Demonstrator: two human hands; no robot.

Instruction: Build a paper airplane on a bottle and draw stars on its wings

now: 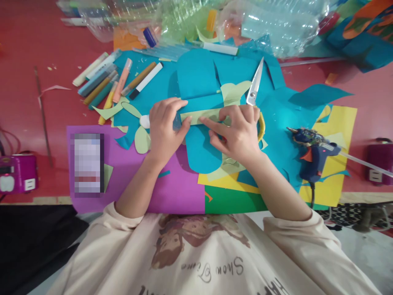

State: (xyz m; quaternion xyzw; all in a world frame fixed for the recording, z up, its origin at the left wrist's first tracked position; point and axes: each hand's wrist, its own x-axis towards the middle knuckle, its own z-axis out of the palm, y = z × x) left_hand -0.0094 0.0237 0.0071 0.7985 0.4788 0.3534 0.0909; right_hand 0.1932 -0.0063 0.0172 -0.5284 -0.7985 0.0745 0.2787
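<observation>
"Head view: observing which step in hand?"

"Apparently aligning and pressing flat a pale green strip (195, 117) across the rounded blue paper (203, 153), working directly before the torso."

"Using which fingers?"

"Holding thumb and forefinger of the left hand (166, 130) wide apart, resting the thumb tip at the strip's left end. Pointing the forefinger of the right hand (242, 133) onto the strip, with other fingers bent; not being able to tell whether pinching anything underneath."

"Judging the next move as calling for what?"

"Probably for holding the strip straight under even pressure and avoiding the scissors (255, 84) lying just beside the right hand."

"Reading any writing?"

"Reading 'Show Time' upside down on the shirt (123, 254); making out apparently 'HAPP' lower down, partly cut off. Noting an apple-shaped mark on the purple box (26, 168), far left. Finding the phone (87, 164) pixelated, hence illegible. Finding no legible brand on the glue gun (317, 162)."
</observation>
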